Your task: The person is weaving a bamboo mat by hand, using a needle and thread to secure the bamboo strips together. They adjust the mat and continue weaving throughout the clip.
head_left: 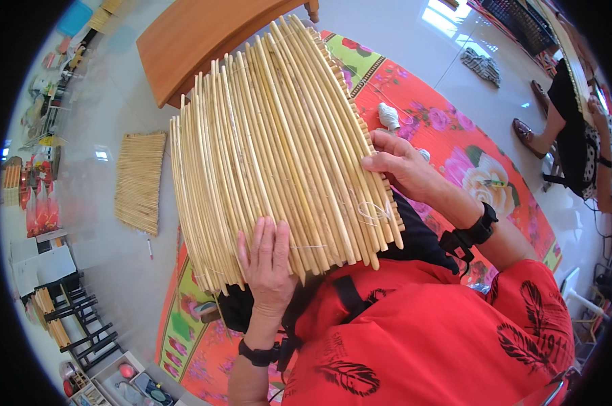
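Across my lap lies a mat of thin straw-coloured reed sticks (pixel 272 155), bound side by side, tilted and filling the middle of the view. My left hand (pixel 268 264) rests with its fingers stretched flat on the near left part of the mat. At the right edge, my right hand (pixel 406 168) grips the mat between thumb and fingers; the fingers underneath are partly hidden. A loose loop of white string (pixel 375 214) lies on the near right corner. Beyond my right hand, a ball of white string (pixel 388 116) sits on the flowered floor mat.
A smaller reed mat (pixel 138 181) lies on the tiled floor at left. An orange-brown wooden table (pixel 204 37) stands beyond the work. Beneath me spreads a red flowered floor mat (pixel 448 139). A seated person (pixel 576 135) is at right, near a crumpled cloth (pixel 482 66).
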Tool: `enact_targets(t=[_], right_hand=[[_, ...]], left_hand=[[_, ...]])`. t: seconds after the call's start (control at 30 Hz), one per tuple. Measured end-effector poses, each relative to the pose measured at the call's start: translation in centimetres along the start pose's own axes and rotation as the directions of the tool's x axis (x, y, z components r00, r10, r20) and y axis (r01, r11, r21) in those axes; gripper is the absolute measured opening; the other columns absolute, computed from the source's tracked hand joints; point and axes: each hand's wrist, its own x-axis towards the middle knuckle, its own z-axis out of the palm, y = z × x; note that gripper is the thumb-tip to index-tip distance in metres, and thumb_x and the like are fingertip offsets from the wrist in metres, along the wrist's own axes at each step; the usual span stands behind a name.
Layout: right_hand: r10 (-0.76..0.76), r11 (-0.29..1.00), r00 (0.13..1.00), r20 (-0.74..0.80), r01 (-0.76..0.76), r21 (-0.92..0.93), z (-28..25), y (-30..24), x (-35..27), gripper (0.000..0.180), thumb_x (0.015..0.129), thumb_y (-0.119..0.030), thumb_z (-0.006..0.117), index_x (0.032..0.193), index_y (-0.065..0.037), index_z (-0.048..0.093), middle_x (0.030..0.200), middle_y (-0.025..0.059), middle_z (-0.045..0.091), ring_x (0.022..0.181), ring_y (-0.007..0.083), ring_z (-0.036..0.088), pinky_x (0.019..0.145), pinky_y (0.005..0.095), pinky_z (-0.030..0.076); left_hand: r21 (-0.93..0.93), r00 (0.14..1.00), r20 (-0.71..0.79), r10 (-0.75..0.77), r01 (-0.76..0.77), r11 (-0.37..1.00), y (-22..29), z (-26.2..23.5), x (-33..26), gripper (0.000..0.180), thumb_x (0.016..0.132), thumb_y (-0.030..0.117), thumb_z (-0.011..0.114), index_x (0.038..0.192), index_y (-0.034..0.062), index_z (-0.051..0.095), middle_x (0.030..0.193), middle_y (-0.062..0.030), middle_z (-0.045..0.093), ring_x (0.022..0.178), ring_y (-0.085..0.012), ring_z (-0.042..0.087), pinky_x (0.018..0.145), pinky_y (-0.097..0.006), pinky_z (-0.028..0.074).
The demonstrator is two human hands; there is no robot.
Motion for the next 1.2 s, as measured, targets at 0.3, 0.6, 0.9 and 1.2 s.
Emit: enact_targets(t=[0.3,0.6,0.9,1.2], right_hand=[[0.030,0.998,0.999,-0.024,-0.028,0.063,0.6,0.6,0.1,0.040,0.092,-0.019,0.073,0.127,-0.003,0.060,0.110,0.0055,0.068,0.099,0.0153,0.068,0.087,0.0353,0.056],[0.116,0.992,0.989,-0.086,-0.111,0.061,4.0,-1.4,-0.2,0.035,0.092,-0.017,0.073,0.122,-0.004,0.060,0.108,0.0040,0.067,0.096,0.0142,0.069,0.085,0.0347,0.058],[0.078,0.951,0.997,-0.007,-0.073,0.299,7.4,-3.0,-0.5,0.021,0.102,-0.022,0.066,0.115,-0.007,0.059,0.104,0.0039,0.066,0.090,0.0164,0.069,0.081,0.0347,0.060],[-0.040,0.990,0.985,0.167,0.062,-0.128,8.5,-1.1,2.9,0.022,0.107,-0.025,0.058,0.114,-0.004,0.060,0.103,0.0079,0.072,0.088,0.0186,0.074,0.076,0.0325,0.061]], left_hand=[[-0.038,0.991,0.135,-0.018,0.023,0.999,0.3,-2.9,0.4,0.082,0.083,0.038,0.079,0.149,0.0009,0.049,0.154,-0.0183,0.050,0.148,-0.0349,0.044,0.124,-0.065,0.022],[-0.037,0.993,-0.025,0.113,-0.114,0.993,4.5,-6.4,1.8,0.066,0.089,0.042,0.079,0.137,0.0019,0.057,0.138,-0.0158,0.062,0.133,-0.0339,0.059,0.119,-0.062,0.033],[-0.224,0.950,-0.311,-0.030,-0.043,0.974,3.0,-8.1,7.3,0.033,0.081,0.003,0.077,0.114,0.0004,0.074,0.105,-0.0146,0.074,0.099,-0.0315,0.074,0.086,-0.039,0.060],[-0.765,0.887,-0.151,-0.436,0.174,0.621,-8.8,-17.6,15.6,0.031,0.089,0.005,0.083,0.113,-0.0086,0.070,0.103,-0.0062,0.073,0.090,-0.0096,0.066,0.081,-0.024,0.054]])
